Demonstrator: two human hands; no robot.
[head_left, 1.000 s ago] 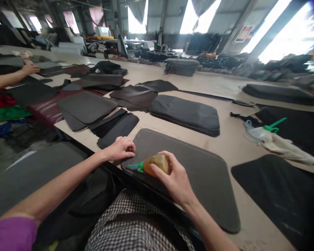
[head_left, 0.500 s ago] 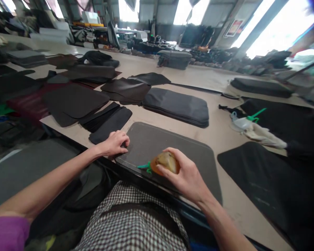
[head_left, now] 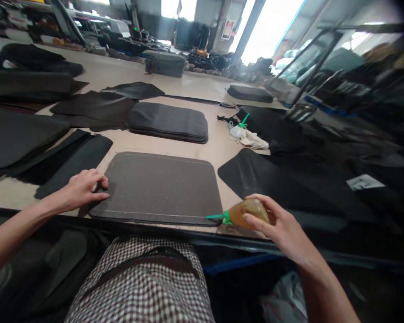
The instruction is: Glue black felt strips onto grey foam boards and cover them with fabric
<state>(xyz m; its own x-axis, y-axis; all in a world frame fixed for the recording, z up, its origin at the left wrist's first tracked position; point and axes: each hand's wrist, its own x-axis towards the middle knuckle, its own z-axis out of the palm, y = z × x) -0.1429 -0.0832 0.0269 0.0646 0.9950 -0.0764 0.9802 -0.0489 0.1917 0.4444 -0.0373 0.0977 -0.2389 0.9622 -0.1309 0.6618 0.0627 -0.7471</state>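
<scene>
A dark grey rounded panel lies flat at the table's front edge, with a pale line running along its border. At its left edge is my left hand, fingers curled and thumb close to them; what they hold, if anything, I cannot make out. My right hand is closed around a squeeze bottle of amber liquid, tilted on its side. The bottle's green nozzle points left, its tip at the panel's front right corner.
Behind the panel sits a stack of dark padded pieces. Dark sheets lie to the right, and black strips to the left. Another green-tipped bottle rests beside a pale cloth. The table's dark front edge runs before me.
My right hand has carried the bottle from over the panel's front middle to its front right corner. My left hand stays at the left edge. The view has swung right.
</scene>
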